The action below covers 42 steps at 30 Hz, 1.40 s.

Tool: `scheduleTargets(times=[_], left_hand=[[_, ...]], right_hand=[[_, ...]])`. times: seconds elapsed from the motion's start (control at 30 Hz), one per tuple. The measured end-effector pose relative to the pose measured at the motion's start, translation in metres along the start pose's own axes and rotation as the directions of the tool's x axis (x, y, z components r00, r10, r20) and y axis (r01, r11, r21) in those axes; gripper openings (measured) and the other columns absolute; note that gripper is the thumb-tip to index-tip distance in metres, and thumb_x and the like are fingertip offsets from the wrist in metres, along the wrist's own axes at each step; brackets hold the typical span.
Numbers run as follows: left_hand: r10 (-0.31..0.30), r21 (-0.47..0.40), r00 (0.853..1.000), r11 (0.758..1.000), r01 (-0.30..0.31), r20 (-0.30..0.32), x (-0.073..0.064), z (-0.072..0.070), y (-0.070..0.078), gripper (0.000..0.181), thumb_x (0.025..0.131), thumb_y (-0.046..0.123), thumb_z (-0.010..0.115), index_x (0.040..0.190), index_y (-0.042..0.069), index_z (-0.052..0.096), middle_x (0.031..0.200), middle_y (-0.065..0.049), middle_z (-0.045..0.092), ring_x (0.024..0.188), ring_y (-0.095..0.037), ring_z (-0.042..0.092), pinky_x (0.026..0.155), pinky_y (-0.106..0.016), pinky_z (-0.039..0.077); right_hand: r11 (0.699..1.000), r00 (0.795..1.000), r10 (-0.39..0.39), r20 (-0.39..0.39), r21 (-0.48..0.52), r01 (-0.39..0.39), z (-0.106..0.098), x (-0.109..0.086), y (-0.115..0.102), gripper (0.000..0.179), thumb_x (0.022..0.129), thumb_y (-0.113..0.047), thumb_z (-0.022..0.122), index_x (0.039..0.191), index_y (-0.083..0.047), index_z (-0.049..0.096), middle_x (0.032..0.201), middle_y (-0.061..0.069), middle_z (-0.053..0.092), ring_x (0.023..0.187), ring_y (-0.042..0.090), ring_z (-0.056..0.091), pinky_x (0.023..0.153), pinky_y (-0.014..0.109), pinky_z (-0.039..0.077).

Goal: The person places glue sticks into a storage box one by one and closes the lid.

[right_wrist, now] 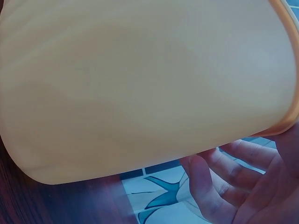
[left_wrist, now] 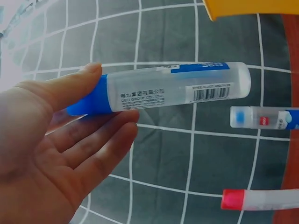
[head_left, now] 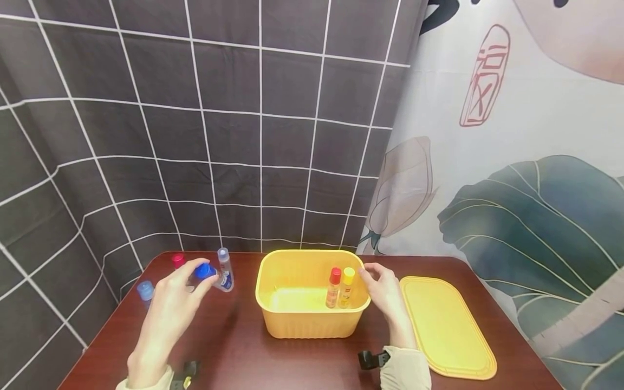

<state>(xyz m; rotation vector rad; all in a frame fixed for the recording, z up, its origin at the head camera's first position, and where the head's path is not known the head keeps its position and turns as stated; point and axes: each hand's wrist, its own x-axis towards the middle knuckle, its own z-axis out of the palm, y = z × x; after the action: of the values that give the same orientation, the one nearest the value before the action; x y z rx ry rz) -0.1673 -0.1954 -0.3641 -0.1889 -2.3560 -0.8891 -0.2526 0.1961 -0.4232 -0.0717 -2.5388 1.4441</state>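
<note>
My left hand (head_left: 170, 303) pinches a clear glue bottle by its blue cap (head_left: 205, 271), holding it above the left part of the table. In the left wrist view the bottle (left_wrist: 173, 86) points away from the fingers, barcode label showing. Just beyond it stand a slim clear bottle with a pale cap (head_left: 226, 270) and a red-capped bottle (head_left: 179, 260), partly hidden by the hand. My right hand (head_left: 387, 292) grips the right rim of a yellow bin (head_left: 312, 324). Inside, at the right end, a red-capped bottle (head_left: 333, 288) and a yellow-capped bottle (head_left: 346, 288) stand side by side.
A flat yellow lid (head_left: 448, 327) lies on the dark red table (head_left: 287, 363), right of the bin. Another bottle with a light blue cap (head_left: 145, 290) is at the left edge, partly behind the left hand. Hanging cloths back the table.
</note>
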Motion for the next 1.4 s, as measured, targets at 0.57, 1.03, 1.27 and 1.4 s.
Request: scheduleTargets(times=[0.57, 1.03, 1.27, 1.4], left_hand=[[0.194, -0.029, 0.972, 0.979, -0.2, -0.134, 0.024, -0.005, 0.037, 0.042, 0.075, 0.009, 0.085, 0.114, 0.009, 0.07, 0.099, -0.005, 0.072, 0.058, -0.01, 0.053, 0.057, -0.012, 0.042], [0.327, -0.112, 0.906, 0.945, -0.308, 0.267, 0.082, 0.028, 0.077, 0.033, 0.082, 0.022, 0.081, 0.111, 0.012, 0.068, 0.085, 0.005, 0.066, 0.073, -0.011, 0.06, 0.07, -0.031, 0.055], [0.375, -0.146, 0.82, 0.927, -0.347, 0.432, 0.099, 0.065, 0.084, 0.032, 0.082, 0.023, 0.08, 0.109, 0.009, 0.069, 0.084, 0.005, 0.067, 0.073, -0.009, 0.061, 0.074, -0.029, 0.056], [0.359, -0.169, 0.764, 0.932, -0.32, 0.536, 0.104, 0.088, 0.082, 0.031, 0.083, 0.023, 0.08, 0.108, 0.009, 0.069, 0.084, 0.006, 0.067, 0.074, -0.008, 0.062, 0.076, -0.027, 0.056]], right_hand=[[1.0, 1.0, -0.001, -0.013, 0.023, 0.002, 0.001, 0.002, -0.003, 0.029, 0.094, -0.021, 0.065, 0.113, 0.001, 0.067, 0.097, 0.015, 0.069, 0.085, 0.027, 0.064, 0.076, 0.039, 0.056], [1.0, 1.0, 0.011, -0.004, 0.009, -0.01, -0.005, 0.002, -0.006, 0.027, 0.096, -0.02, 0.064, 0.111, 0.001, 0.068, 0.1, 0.015, 0.068, 0.086, 0.026, 0.064, 0.077, 0.039, 0.056], [1.0, 1.0, 0.018, -0.003, 0.009, -0.018, -0.003, 0.002, -0.004, 0.027, 0.095, -0.021, 0.064, 0.112, 0.0, 0.068, 0.1, 0.015, 0.068, 0.087, 0.027, 0.064, 0.077, 0.039, 0.056], [1.0, 1.0, 0.03, -0.004, 0.007, -0.03, -0.001, 0.0, -0.002, 0.026, 0.095, -0.022, 0.065, 0.111, -0.001, 0.068, 0.096, 0.013, 0.068, 0.084, 0.026, 0.063, 0.075, 0.038, 0.055]])
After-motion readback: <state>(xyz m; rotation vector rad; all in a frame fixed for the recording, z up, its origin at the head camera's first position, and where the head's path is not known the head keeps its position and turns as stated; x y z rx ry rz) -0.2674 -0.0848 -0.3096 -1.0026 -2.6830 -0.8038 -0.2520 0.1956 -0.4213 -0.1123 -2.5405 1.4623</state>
